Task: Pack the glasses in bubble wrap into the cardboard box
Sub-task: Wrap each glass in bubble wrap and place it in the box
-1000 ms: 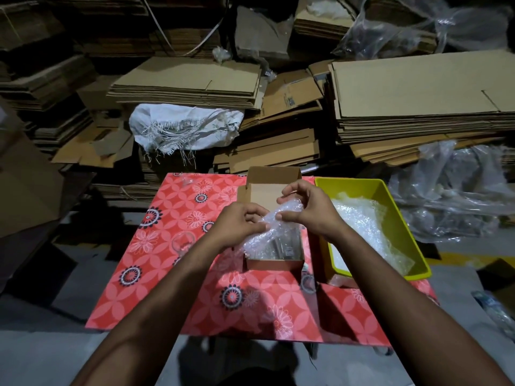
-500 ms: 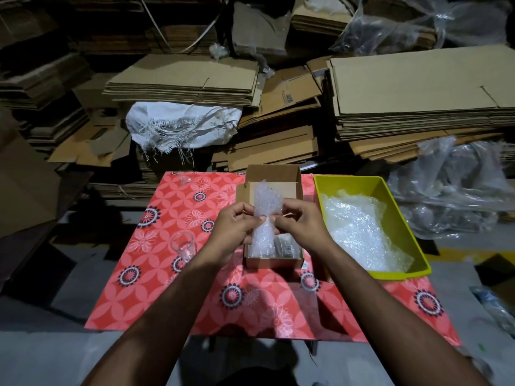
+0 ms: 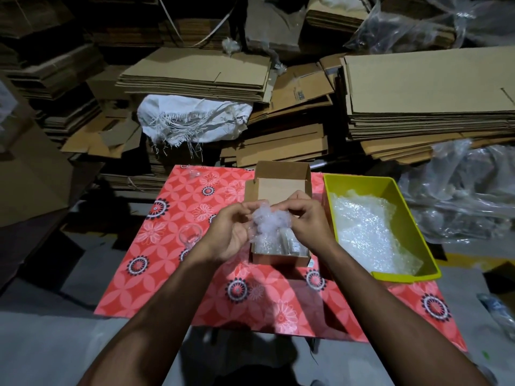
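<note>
Bunched lower now, the bubble wrap point(image 3: 269, 218) is pinched by left hand point(image 3: 232, 232) and right hand point(image 3: 309, 222); tuck it gently into the box point(image 3: 281, 256).

Dim room, grey floor point(image 3: 41, 344), stacked flattened cardboard point(image 3: 429, 87) behind, red-patterned table point(image 3: 172, 274)

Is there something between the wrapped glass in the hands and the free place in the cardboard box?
Nothing visible blocks it. Both hands, left hand and right hand, hold the wrapped glass directly over the open cardboard box; another wrapped piece fills its right side.
</note>
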The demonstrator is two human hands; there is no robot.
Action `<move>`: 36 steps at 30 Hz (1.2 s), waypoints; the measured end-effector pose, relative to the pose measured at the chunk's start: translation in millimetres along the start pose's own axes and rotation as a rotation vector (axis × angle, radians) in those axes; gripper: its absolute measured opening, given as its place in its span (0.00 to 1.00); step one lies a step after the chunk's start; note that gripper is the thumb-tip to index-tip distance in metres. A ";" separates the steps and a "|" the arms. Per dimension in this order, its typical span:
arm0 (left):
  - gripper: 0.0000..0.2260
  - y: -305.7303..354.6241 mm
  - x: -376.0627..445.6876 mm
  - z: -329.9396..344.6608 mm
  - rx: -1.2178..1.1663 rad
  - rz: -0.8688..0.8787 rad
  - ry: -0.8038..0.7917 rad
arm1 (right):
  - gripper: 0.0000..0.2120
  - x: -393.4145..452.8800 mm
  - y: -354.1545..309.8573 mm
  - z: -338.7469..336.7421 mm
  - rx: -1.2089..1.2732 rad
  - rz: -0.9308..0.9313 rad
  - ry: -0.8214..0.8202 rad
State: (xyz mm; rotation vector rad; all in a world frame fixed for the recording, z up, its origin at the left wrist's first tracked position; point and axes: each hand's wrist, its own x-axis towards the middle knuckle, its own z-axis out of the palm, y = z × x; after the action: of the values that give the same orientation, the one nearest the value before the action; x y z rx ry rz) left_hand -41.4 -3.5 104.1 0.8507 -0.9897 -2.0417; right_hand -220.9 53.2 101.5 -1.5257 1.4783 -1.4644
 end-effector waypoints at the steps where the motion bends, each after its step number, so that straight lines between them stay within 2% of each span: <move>1: 0.15 -0.8 -2.3 -4.0 -0.030 -0.036 -0.008 | 0.14 0.9 1.8 1.6 -0.118 -0.064 0.006; 4: 0.15 -7.5 -7.0 -15.0 0.146 -0.020 -0.011 | 0.22 -0.7 6.5 12.2 -0.344 -0.235 -0.019; 6: 0.15 -11.9 -10.2 -21.2 0.159 0.004 0.034 | 0.22 -4.1 9.8 18.6 -0.356 -0.240 -0.063; 8: 0.15 -14.4 -14.5 -27.9 0.103 0.035 0.102 | 0.22 -6.6 8.0 25.6 -0.168 -0.104 -0.086; 10: 0.15 -16.1 -19.0 -35.3 0.045 0.046 0.175 | 0.22 -9.7 3.6 35.4 0.171 0.151 -0.085; 12: 0.16 -19.5 -20.8 -45.3 -0.029 0.075 0.232 | 0.15 -15.2 2.3 50.7 0.312 0.329 -0.128; 13: 0.16 -21.7 -21.2 -50.6 -0.077 0.092 0.255 | 0.13 -18.5 3.5 60.3 0.282 0.361 -0.165; 15: 0.15 -26.6 -21.8 -63.1 -0.133 0.136 0.291 | 0.17 -25.3 7.9 81.9 0.207 0.344 -0.222; 20: 0.13 -40.0 -33.0 -91.5 0.045 0.150 0.424 | 0.23 -24.9 23.7 123.6 0.048 0.304 -0.124; 25: 0.12 -51.4 -43.2 -130.5 0.141 0.100 0.423 | 0.15 -15.9 46.6 152.5 -0.058 0.284 -0.080; 28: 0.15 -55.4 -47.8 -160.5 0.297 0.072 0.426 | 0.15 -3.7 60.6 161.2 -0.202 0.292 -0.052; 31: 0.16 -52.7 -48.0 -192.1 0.375 0.093 0.540 | 0.12 13.7 65.4 171.1 -0.310 0.254 -0.070; 34: 0.25 -48.3 -35.8 -216.7 0.520 0.099 0.608 | 0.12 26.2 63.2 187.2 -0.334 0.208 -0.102; 36: 0.31 -47.1 -20.9 -230.5 0.656 0.117 0.594 | 0.10 33.3 62.6 200.0 -0.377 0.157 -0.125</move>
State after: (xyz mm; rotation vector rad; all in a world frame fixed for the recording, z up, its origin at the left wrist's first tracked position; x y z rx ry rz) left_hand 137.0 -50.8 -43.3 1.5749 -1.3173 -1.2225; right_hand -62.9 -50.0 4.3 -1.6356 1.8246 -1.0213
